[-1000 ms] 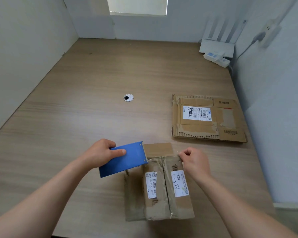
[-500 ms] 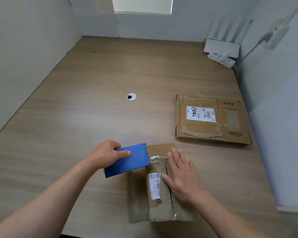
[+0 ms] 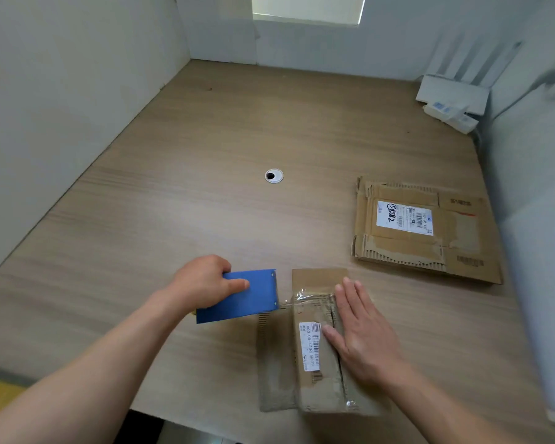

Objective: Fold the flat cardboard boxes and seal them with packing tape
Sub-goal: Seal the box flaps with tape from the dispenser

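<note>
My left hand [image 3: 205, 283] gripped the blue tape dispenser [image 3: 250, 298], my right hand [image 3: 362, 341] lay flat on the near box [image 3: 305, 373], its seam seemingly taped, while another flat box [image 3: 423, 232] waited unfolded far right on the table [image 3: 189, 193].

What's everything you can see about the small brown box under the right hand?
The box is worn brown cardboard, folded shut, lying low on the table near its front edge. Its top panels meet along a dark seam. A white barcode label sits left of that seam. Clear tape crinkles across the far end, reaching toward the blue dispenser gripped by the left hand. The right hand presses flat on top.
</note>
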